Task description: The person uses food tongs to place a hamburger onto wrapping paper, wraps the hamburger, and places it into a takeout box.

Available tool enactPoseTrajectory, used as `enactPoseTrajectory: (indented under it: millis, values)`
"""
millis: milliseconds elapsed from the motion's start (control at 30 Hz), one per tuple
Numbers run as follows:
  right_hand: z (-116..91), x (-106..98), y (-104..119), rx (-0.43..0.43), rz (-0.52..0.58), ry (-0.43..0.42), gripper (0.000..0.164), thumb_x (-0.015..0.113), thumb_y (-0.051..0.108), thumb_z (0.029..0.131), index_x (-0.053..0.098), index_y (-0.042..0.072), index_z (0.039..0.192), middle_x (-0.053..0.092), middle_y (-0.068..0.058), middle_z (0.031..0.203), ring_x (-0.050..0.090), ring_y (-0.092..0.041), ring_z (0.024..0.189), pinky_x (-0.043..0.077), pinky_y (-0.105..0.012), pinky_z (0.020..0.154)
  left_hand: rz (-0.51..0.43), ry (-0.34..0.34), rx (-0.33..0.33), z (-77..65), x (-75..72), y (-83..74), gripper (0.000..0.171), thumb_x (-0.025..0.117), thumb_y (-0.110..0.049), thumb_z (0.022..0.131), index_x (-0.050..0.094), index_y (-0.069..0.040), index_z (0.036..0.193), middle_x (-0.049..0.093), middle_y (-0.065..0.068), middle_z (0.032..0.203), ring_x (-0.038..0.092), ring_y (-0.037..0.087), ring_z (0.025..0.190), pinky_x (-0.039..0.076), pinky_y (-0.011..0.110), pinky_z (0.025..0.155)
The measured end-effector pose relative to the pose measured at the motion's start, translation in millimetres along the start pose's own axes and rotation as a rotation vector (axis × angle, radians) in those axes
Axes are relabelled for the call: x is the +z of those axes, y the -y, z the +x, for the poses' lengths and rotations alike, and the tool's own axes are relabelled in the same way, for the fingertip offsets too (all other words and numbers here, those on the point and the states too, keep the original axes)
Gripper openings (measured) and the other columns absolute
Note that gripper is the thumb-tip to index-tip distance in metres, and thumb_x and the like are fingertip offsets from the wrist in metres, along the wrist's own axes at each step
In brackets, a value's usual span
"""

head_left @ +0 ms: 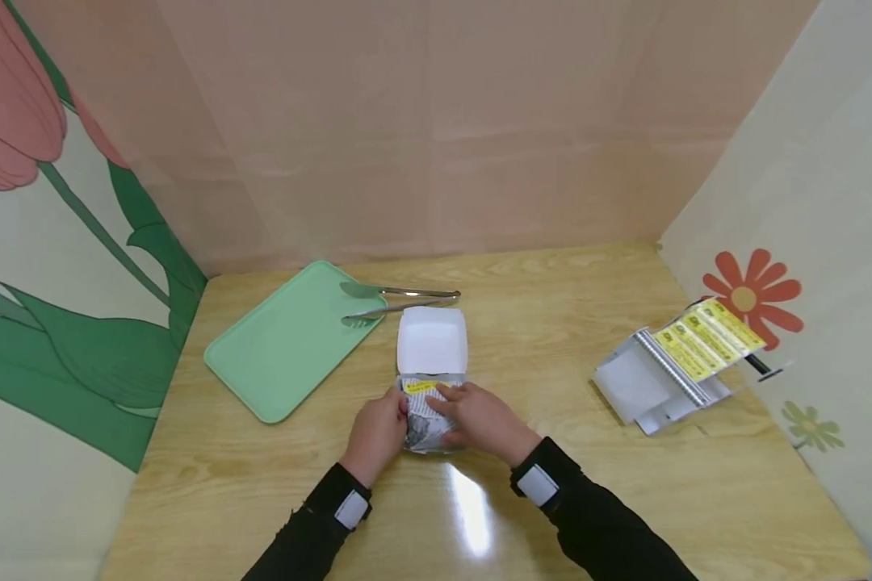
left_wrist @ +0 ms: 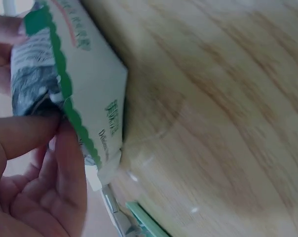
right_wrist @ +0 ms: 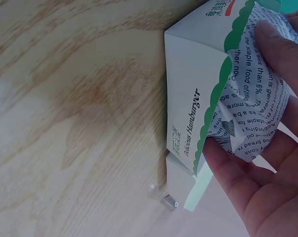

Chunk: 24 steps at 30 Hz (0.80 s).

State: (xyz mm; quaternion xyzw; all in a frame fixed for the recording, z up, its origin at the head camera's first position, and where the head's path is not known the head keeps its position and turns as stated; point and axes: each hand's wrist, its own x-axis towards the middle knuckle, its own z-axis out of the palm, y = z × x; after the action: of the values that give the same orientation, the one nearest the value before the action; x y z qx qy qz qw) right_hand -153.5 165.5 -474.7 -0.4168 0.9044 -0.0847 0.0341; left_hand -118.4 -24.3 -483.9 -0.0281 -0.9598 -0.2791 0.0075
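Note:
A hamburger box [head_left: 432,343] stands at the table's middle with its white lid folded open on the far side; its side reads "Delicious Hamburger" in the right wrist view. Inside lies a wrapped hamburger [right_wrist: 255,94] in black-and-white printed paper, which also shows in the left wrist view. My left hand [head_left: 376,432] is at the box's left edge, thumb and forefinger pinching the paper wrapper [left_wrist: 33,81] beside the green scalloped rim. From the right, my right hand [head_left: 487,420] rests on the wrapped hamburger with extended fingers. Part of the hamburger is hidden under it.
A green tray [head_left: 283,355] lies at the back left, with metal tongs [head_left: 421,293] across its right corner, handles pointing right. At the right stands a silver-grey holder [head_left: 625,383] with a coiled bar and a yellow printed sheet [head_left: 712,335]. Walls border the wooden table [head_left: 552,323].

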Motion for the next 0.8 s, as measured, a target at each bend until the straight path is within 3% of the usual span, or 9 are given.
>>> enactPoseTrajectory:
  millis: [167, 333, 500, 567, 700, 800]
  values:
    - [-1.3, 1.7, 0.9, 0.006, -0.003, -0.002, 0.064, 0.078, 0.038, 0.074, 0.059, 0.012, 0.130, 0.057, -0.016, 0.132, 0.060, -0.031, 0.106, 0.049, -0.040, 0.090, 0.037, -0.050, -0.014, -2.9, 4.0, 1.5, 0.031, 0.074, -0.003, 0.076, 0.062, -0.002, 0.104, 0.058, 0.012, 0.098, 0.058, 0.025, 0.090, 0.050, 0.038, 0.078]
    - [-1.7, 2.9, 0.4, 0.007, -0.013, -0.016, 0.063, 0.077, 0.039, 0.074, 0.060, 0.013, 0.129, 0.056, -0.016, 0.133, 0.060, -0.030, 0.106, 0.050, -0.039, 0.089, 0.081, -0.021, 0.026, -1.8, 4.2, 4.9, 0.017, 0.071, -0.008, 0.080, 0.071, -0.006, 0.096, 0.070, 0.006, 0.086, 0.065, 0.022, 0.080, 0.051, 0.035, 0.069]
    - [-2.7, 3.3, 0.5, 0.031, 0.003, 0.010, 0.063, 0.076, 0.040, 0.075, 0.058, 0.015, 0.131, 0.055, -0.014, 0.135, 0.059, -0.029, 0.107, 0.050, -0.039, 0.089, -0.012, 0.009, -0.023, 0.0, 3.7, 7.3, 0.013, 0.070, -0.007, 0.080, 0.072, -0.007, 0.093, 0.073, 0.003, 0.085, 0.067, 0.018, 0.080, 0.052, 0.033, 0.070]
    - [-3.0, 3.6, 0.7, 0.041, 0.011, 0.018, 0.063, 0.076, 0.039, 0.076, 0.058, 0.016, 0.131, 0.055, -0.013, 0.135, 0.059, -0.028, 0.107, 0.050, -0.039, 0.088, -0.014, 0.020, -0.022, -0.4, 3.3, 7.2, 0.011, 0.070, -0.007, 0.080, 0.073, -0.008, 0.091, 0.072, 0.002, 0.083, 0.065, 0.017, 0.078, 0.051, 0.032, 0.069]
    - [-2.8, 4.5, 1.0, 0.055, 0.017, 0.017, 0.063, 0.077, 0.038, 0.076, 0.057, 0.017, 0.132, 0.055, -0.012, 0.136, 0.059, -0.028, 0.108, 0.050, -0.039, 0.089, 0.037, 0.027, 0.055, -1.7, -0.5, 5.1, 0.008, 0.067, -0.007, 0.080, 0.075, -0.008, 0.078, 0.068, 0.001, 0.072, 0.058, 0.017, 0.069, 0.046, 0.030, 0.065]
    - [-2.8, 5.1, 0.9, 0.055, 0.009, 0.008, 0.064, 0.077, 0.039, 0.076, 0.057, 0.018, 0.132, 0.055, -0.011, 0.136, 0.059, -0.026, 0.108, 0.050, -0.037, 0.088, -0.016, 0.065, 0.066, -2.0, -5.7, 3.2, 0.016, 0.062, -0.012, 0.080, 0.073, -0.005, 0.072, 0.066, 0.004, 0.078, 0.053, 0.019, 0.073, 0.044, 0.032, 0.068]
